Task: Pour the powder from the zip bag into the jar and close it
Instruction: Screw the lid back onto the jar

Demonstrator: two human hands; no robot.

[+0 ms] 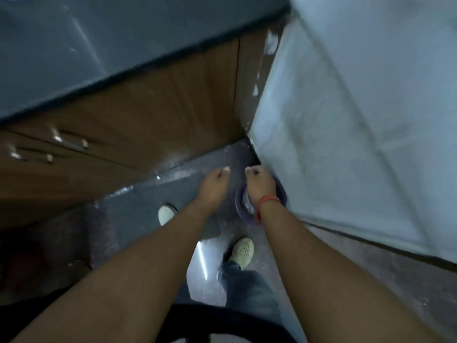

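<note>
Head view, blurred throughout. Both bare forearms are seen stretched forward and down over the dark floor (138, 209), in front of the wooden cabinet (138, 125).

The right hand (259, 184) is curled into a fist just in front of the cabinet's lower right corner. A purple-rimmed round item (241, 204), clear in the middle, is gripped in this fist and shows below and to both sides of the hand; whether it is the jar or its lid cannot be told through the blur. A red band (268, 200) is worn on the right wrist.

The left hand (212, 186) is held just left of the right hand, apart from it, at the foot of the cabinet. Its fingers (221, 172) are bent downward and loosely drawn together; nothing is seen in them, and how far they are parted cannot be told.

A grey countertop (99, 45) lies above the cabinet. Two metal handles (49, 147) are seen on the cabinet's left part. A pale tiled wall (346, 120) meets the cabinet's right edge. Two light shoes (243, 250) and a dark trouser leg (247, 285) are seen on the floor, nearer the camera than the cabinet.

The zip bag and the powder cannot be made out.
</note>
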